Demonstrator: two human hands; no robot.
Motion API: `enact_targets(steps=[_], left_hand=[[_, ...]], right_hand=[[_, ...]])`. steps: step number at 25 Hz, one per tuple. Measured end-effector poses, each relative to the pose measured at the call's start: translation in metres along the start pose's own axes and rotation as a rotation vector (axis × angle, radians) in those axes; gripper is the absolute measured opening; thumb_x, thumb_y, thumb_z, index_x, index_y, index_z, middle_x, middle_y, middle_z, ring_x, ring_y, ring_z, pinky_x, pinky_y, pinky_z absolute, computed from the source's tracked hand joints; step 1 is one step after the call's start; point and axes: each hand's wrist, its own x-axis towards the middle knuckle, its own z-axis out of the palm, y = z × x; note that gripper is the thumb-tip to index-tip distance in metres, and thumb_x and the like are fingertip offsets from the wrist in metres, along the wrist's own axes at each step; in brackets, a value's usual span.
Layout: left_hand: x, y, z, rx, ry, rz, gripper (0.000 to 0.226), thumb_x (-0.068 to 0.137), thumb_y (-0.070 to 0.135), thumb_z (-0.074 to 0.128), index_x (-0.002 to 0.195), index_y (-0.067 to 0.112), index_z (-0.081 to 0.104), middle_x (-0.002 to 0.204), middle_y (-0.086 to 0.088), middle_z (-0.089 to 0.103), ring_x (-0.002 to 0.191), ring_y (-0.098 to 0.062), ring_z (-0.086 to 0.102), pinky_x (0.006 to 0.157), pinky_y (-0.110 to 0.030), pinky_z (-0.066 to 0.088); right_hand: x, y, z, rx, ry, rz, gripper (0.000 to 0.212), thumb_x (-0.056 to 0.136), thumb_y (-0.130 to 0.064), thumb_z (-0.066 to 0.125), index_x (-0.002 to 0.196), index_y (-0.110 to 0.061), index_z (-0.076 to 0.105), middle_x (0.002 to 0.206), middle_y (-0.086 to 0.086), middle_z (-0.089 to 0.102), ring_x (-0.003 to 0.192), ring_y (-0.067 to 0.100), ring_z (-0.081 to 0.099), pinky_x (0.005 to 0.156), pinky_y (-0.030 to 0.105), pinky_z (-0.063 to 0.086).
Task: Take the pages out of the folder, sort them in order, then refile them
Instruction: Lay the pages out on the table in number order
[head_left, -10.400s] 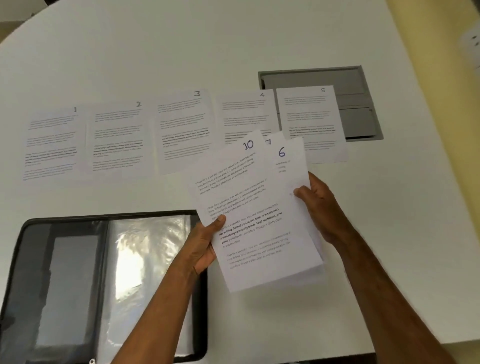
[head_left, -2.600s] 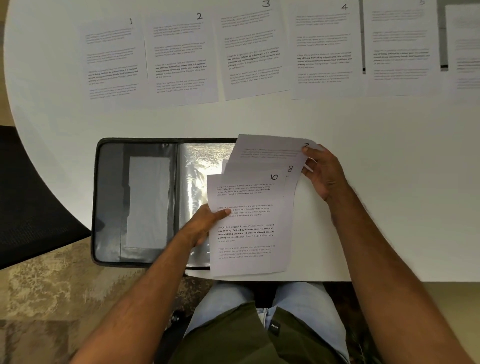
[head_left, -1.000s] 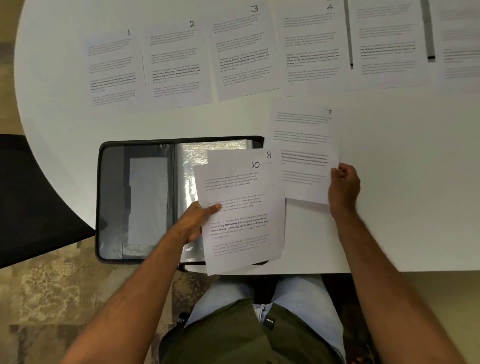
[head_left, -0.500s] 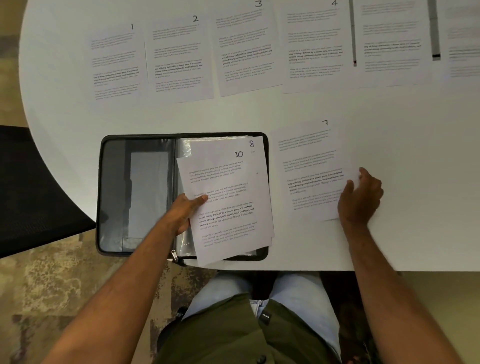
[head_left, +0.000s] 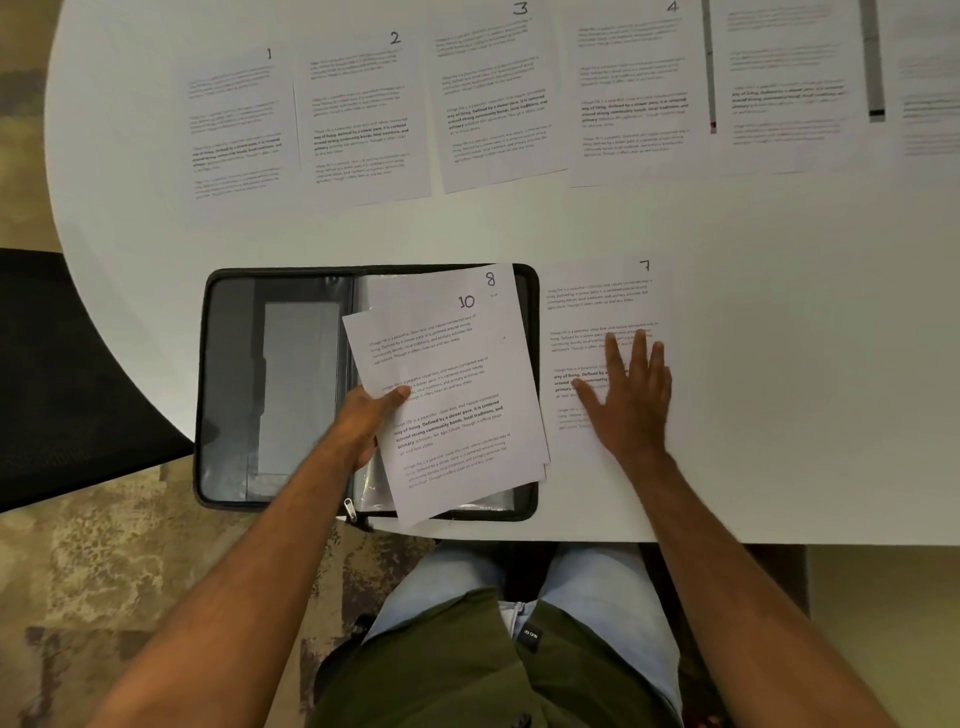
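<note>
**Page 7 laid down, loose sheets in hand**

My left hand (head_left: 366, 415) pinches the thin, floppy pages (head_left: 447, 395) at their left edge, above the open folder (head_left: 275, 384). Right of them, my right hand (head_left: 631, 400) presses flat, fingers straight, on page 7 (head_left: 597, 301); it looks slippery.

We cannot read the numbers on the two far-right sheets (head_left: 789, 88) (head_left: 930, 78), cut off by the frame's edge, nor count the pages beneath page 10 (head_left: 452, 395), which cover much of the folder (head_left: 234, 384), while the right hand (head_left: 631, 395) hides part of page 7 (head_left: 602, 306).
</note>
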Motion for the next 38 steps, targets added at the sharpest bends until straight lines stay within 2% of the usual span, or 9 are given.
enact_targets(steps=[5,10,15,19,21,25,27,30,38], left_hand=[[-0.001,0.0,0.001,-0.008,-0.025,-0.009,0.037,0.098,0.007,0.068,0.135,0.006,0.063,0.119,-0.011,0.075,0.11,-0.033,0.072,0.092,-0.049,0.059],[-0.003,0.001,0.0,0.001,-0.042,-0.002,0.035,0.098,0.006,0.067,0.133,0.007,0.063,0.114,-0.008,0.076,0.097,-0.024,0.076,0.075,-0.038,0.064],[-0.005,-0.001,0.002,0.008,-0.065,-0.015,0.035,0.098,0.006,0.068,0.132,0.008,0.064,0.119,-0.013,0.076,0.106,-0.032,0.074,0.086,-0.047,0.062],[-0.009,-0.001,0.005,0.02,-0.124,-0.024,0.036,0.098,0.007,0.067,0.134,0.007,0.063,0.119,-0.013,0.076,0.105,-0.032,0.075,0.083,-0.046,0.065],[-0.01,0.0,0.008,0.027,-0.164,-0.028,0.036,0.099,0.008,0.066,0.134,0.008,0.062,0.118,-0.013,0.077,0.105,-0.033,0.075,0.081,-0.046,0.065],[-0.018,0.004,0.02,0.027,-0.236,-0.028,0.026,0.099,0.007,0.065,0.124,0.013,0.065,0.109,-0.01,0.079,0.097,-0.029,0.078,0.073,-0.042,0.066],[-0.02,0.005,0.027,0.034,-0.265,-0.022,0.026,0.099,0.008,0.066,0.124,0.013,0.065,0.112,-0.011,0.078,0.1,-0.031,0.077,0.077,-0.045,0.066],[-0.02,0.004,0.037,0.043,-0.289,-0.021,0.029,0.099,0.009,0.066,0.127,0.013,0.065,0.117,-0.013,0.077,0.106,-0.034,0.075,0.087,-0.051,0.063],[-0.019,0.009,0.077,0.041,-0.334,-0.008,0.029,0.099,0.01,0.067,0.128,0.011,0.066,0.121,-0.015,0.075,0.109,-0.037,0.073,0.092,-0.054,0.061]], right_hand=[[-0.012,-0.017,0.013,-0.021,0.044,0.042,0.086,0.097,-0.07,0.042,0.165,-0.026,0.011,0.173,0.014,0.004,0.158,0.039,0.002,0.125,0.059,0.012],[-0.019,-0.02,0.019,-0.018,0.043,0.032,0.089,0.096,-0.072,0.042,0.166,-0.027,0.009,0.173,0.012,0.003,0.159,0.038,0.002,0.124,0.06,0.014],[-0.024,-0.016,0.017,-0.003,0.032,-0.032,0.089,0.096,-0.069,0.046,0.166,-0.026,0.011,0.173,0.01,0.006,0.159,0.037,0.003,0.123,0.057,0.014],[-0.026,-0.021,0.0,0.294,0.076,-0.034,0.071,0.102,-0.052,0.053,0.162,-0.022,0.027,0.17,0.005,0.024,0.156,0.026,0.022,0.125,0.046,0.022],[-0.027,-0.033,-0.012,0.537,0.078,-0.008,0.058,0.104,-0.042,0.057,0.155,-0.022,0.04,0.159,0.002,0.043,0.144,0.018,0.041,0.118,0.036,0.036],[-0.025,-0.06,-0.034,0.936,-0.066,0.194,0.036,0.1,-0.036,0.065,0.131,-0.019,0.059,0.116,-0.007,0.068,0.104,0.011,0.066,0.081,0.017,0.054],[-0.023,-0.061,-0.033,1.013,-0.047,0.278,0.021,0.096,-0.033,0.071,0.105,-0.015,0.065,0.095,-0.004,0.071,0.089,0.015,0.068,0.074,0.027,0.057],[-0.023,-0.051,-0.032,1.045,-0.011,0.347,0.026,0.091,-0.03,0.077,0.081,-0.013,0.061,0.082,0.005,0.069,0.074,0.017,0.061,0.072,0.037,0.054],[-0.017,-0.015,-0.061,0.955,0.09,0.358,0.028,0.096,-0.027,0.073,0.078,-0.009,0.062,0.072,-0.003,0.067,0.062,0.004,0.06,0.056,0.014,0.047]])
